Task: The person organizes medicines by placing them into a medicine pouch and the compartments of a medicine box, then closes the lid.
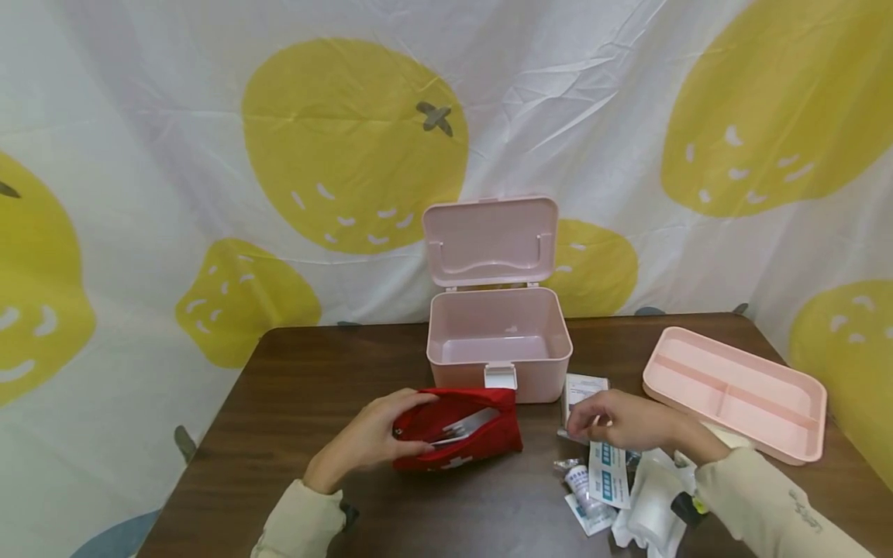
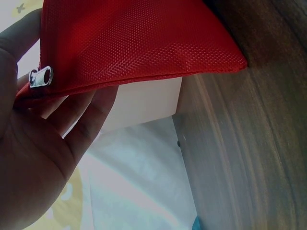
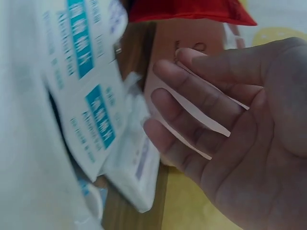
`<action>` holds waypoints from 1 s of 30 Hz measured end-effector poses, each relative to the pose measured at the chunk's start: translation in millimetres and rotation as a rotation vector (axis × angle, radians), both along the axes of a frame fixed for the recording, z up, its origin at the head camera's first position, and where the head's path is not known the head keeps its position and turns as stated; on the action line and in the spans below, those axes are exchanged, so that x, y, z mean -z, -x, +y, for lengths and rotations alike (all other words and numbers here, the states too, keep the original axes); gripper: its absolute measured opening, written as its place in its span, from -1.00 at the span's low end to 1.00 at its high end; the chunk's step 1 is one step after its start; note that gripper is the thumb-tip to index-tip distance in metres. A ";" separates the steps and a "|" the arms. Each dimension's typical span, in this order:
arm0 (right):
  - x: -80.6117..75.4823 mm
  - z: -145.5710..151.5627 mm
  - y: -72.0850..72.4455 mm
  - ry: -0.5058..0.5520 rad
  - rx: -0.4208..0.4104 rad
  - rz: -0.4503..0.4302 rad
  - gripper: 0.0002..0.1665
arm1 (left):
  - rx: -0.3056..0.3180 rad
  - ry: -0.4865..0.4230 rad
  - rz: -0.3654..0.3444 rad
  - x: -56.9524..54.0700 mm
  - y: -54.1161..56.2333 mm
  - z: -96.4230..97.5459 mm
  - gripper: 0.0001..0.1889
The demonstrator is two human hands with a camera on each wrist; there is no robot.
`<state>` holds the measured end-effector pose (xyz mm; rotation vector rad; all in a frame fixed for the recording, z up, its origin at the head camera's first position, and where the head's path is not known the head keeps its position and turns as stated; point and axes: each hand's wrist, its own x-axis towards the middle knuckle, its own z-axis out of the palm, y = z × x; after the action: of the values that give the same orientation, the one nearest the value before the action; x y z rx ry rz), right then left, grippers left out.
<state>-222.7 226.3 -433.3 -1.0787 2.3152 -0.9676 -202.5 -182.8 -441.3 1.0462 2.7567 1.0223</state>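
Observation:
My left hand [image 1: 368, 435] grips the left end of a red zip pouch [image 1: 509, 434] with a white cross, thumb on the near side and fingers on the far side. The pouch gapes, and pale, shiny items [image 1: 473, 426] show inside; their kind is unclear. In the left wrist view, a silver zip pull [image 2: 41, 77] hangs near the palm. My right hand [image 1: 621, 418] hovers over a flat white packet [image 1: 586, 384] to the right, fingers loosely bent and holding nothing. Close by in the right wrist view are blue-and-white printed sachets [image 3: 96, 110].
An open pink box [image 1: 537, 381] stands behind the pouch, lid [image 1: 491, 240] raised. Beyond my right hand lies a pink divided tray [image 1: 698, 377]. A small white bottle [image 1: 580, 482] and a wrapped white roll [image 1: 656, 504] lie near my right forearm.

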 end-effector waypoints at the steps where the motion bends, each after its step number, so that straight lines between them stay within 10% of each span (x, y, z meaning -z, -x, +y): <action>1: 2.5 0.6 0.8 -0.013 -0.013 0.023 -0.74 | 0.000 0.001 0.001 -0.2 0.1 0.0 -0.36; 30: 10.3 13.2 1.0 -0.287 0.003 0.157 -0.86 | -0.023 -0.001 -0.029 0.4 -0.1 1.0 -0.36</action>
<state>-223.8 239.5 -443.6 -1.0628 2.4860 -0.5441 -202.4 -181.8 -441.8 0.9938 2.7517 1.0327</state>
